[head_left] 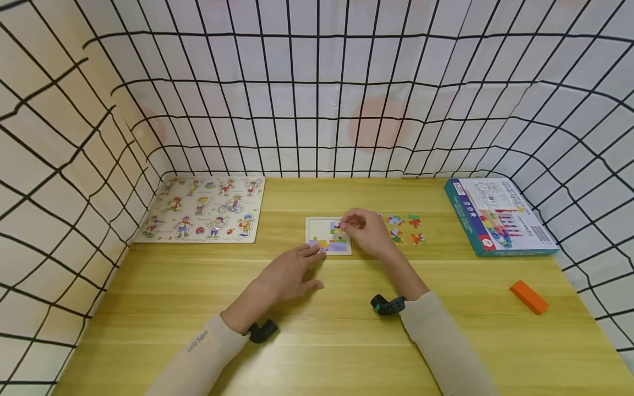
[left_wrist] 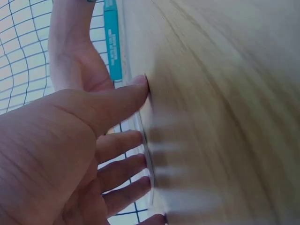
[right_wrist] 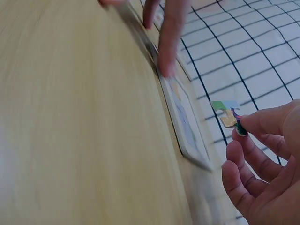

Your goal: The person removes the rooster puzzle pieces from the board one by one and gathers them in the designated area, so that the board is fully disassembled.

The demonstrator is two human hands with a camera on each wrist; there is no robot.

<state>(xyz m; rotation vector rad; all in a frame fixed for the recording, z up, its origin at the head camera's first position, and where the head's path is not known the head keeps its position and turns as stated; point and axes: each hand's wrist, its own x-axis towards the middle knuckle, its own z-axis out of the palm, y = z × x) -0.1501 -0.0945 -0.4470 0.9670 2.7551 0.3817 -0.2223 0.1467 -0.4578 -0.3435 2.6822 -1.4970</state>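
A small jigsaw tray (head_left: 317,224) lies mid-table, with fitted pieces along its bottom and right side and a bare pale upper left. Between thumb and fingertips my right hand (head_left: 364,231) pinches a jigsaw piece (right_wrist: 229,115), coloured green, blue, yellow and purple, above the tray's right side. My left hand (head_left: 292,272) has its fingers stretched out, fingertips at the tray's lower left edge and thumb low over the table. In the left wrist view those fingers (left_wrist: 124,161) line the tray's edge. Loose jigsaw pieces (head_left: 415,221) lie right of my right hand, which partly covers them.
A larger picture board (head_left: 198,212) with figures of children lies at the back left. At the back right is a teal and white box (head_left: 505,217), and an orange block (head_left: 529,297) rests nearer on the right. Black wire mesh (head_left: 317,99) stands around the table's back and sides.
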